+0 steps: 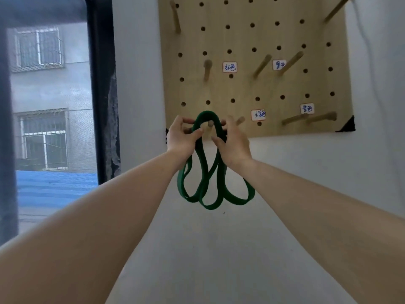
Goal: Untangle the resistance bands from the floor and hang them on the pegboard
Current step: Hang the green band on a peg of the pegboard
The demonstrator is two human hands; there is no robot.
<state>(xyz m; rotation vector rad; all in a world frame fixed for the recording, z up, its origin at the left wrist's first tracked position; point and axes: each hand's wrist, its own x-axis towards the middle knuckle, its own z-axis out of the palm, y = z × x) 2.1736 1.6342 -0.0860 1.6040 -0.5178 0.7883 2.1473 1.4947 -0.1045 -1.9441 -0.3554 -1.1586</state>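
A: What stood at the far left?
B: A window (pixel 50 95) in a dark frame, with a grey building outside. The wall (pixel 140 62) ran right from it to the pegboard (pixel 289 35)

A: And the left hand?
B: The left hand (pixel 180 140) was raised at the pegboard's bottom left corner. Its thumb and fingers pinched the left side of the band (pixel 207 115)

A: Where was the band itself?
B: It was green and gathered in several loops. Its top arched over the peg (pixel 210 124) nearest that corner, and the peg's end showed inside the arch. Whether band and peg touched I could not tell. The other loops hung below both hands, in front of the wall

A: The right hand?
B: The right hand (pixel 235 148) was just beside the left one, with the arch between them. Its fingers were curled round the right side of the arch, so both hands grasped the band. Another peg's tip showed just past its fingertips

A: Further right?
B: There were four handwritten labels (pixel 230 67) on the pegboard, two across the middle and two near the bottom edge. More pegs (pixel 262 66) stuck out beside them: two towards the bottom right corner and one at the top right corner
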